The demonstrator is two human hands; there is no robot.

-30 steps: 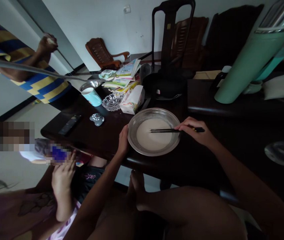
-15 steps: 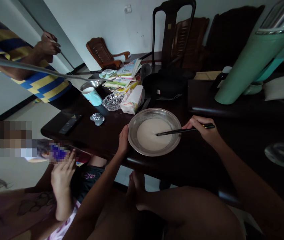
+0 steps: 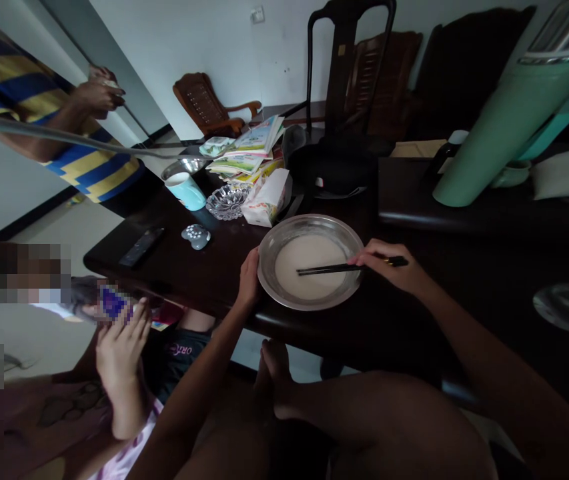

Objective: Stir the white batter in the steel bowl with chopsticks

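Round metal bowl (image 3: 309,225), milky liquid (image 3: 309,253) — left hand (image 3: 249,275) touching bowl's left, grip unclear; right hand (image 3: 389,259) clamped on 2 slim chopsticks (image 3: 329,269).

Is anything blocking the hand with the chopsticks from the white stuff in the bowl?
No, nothing visible does: the right hand holds the chopsticks across the rim of the metal bowl, tips at the pale liquid.

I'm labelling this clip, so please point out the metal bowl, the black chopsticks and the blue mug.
Metal bowl (image 3: 309,225): head view, on its far inner wall.
Black chopsticks (image 3: 328,269): head view, on the shafts.
Blue mug (image 3: 190,195): head view, on its outer side.
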